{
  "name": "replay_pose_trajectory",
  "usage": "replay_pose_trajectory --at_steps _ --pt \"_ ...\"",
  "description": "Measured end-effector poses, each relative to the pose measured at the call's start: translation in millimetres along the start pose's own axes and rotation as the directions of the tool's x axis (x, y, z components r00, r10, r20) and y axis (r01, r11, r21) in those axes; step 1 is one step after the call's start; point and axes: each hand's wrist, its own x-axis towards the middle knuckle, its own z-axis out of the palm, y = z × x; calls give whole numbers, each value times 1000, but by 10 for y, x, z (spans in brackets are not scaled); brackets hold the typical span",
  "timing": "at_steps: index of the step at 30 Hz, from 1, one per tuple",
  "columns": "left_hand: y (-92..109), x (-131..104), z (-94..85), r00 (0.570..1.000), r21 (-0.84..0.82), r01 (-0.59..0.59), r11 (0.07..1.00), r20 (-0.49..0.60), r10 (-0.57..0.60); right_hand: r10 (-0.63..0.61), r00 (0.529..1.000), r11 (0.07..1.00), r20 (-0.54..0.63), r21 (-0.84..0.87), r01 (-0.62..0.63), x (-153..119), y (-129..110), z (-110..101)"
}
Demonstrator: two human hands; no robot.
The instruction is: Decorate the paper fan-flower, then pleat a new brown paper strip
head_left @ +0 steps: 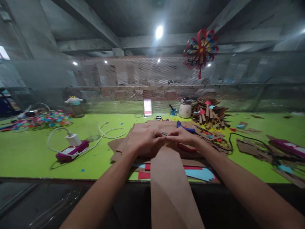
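Observation:
A long strip of brown kraft paper (168, 181) hangs from the table toward me, its far end pinched between both hands. My left hand (151, 139) grips that end from the left, fingertips pressed together. Close beside it, my right hand (182, 136) pinches the same end from the right. The fingertips nearly meet, and the edge between them is too small to make out. Under the hands lies a stack of brown paper sheets (137, 133). Scissors with blue handles (187, 128) lie just beyond my right hand. A red curved piece (187, 147) shows partly beneath that hand.
Red and light blue paper (200, 174) sticks out at the table's front edge. A purple power strip (72, 150) with a white cable is at left, near piled paper stars (51, 119). Rolled brown paper tubes (209, 114), a white jar (185, 108) and a lit phone (147, 107) stand behind.

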Motion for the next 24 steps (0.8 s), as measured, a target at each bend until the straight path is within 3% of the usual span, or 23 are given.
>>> replay_pose_trajectory --at_steps 3,12,15,19,22,24 --pt "41 -26 -29 999 66 -32 997 1 32 -9 1000 999 -5 -34 9 1 0 17" --pt "-354 102 66 986 -16 -133 991 99 134 -3 998 1000 -62 -20 1 -7 -9 10" --pt "-300 55 45 983 -3 -169 986 76 168 -15 1000 999 -20 -31 14 -20 -36 -13" --pt "-156 -47 -22 985 142 -172 975 15 172 -60 997 996 48 -60 63 -20 -42 -32" --pt "-99 -96 -46 989 222 -118 968 -64 135 -98 995 985 23 -139 100 -5 -43 -25" --pt "-108 -99 -32 993 168 -89 982 -63 101 -99 995 979 -13 -183 95 3 -51 -15"
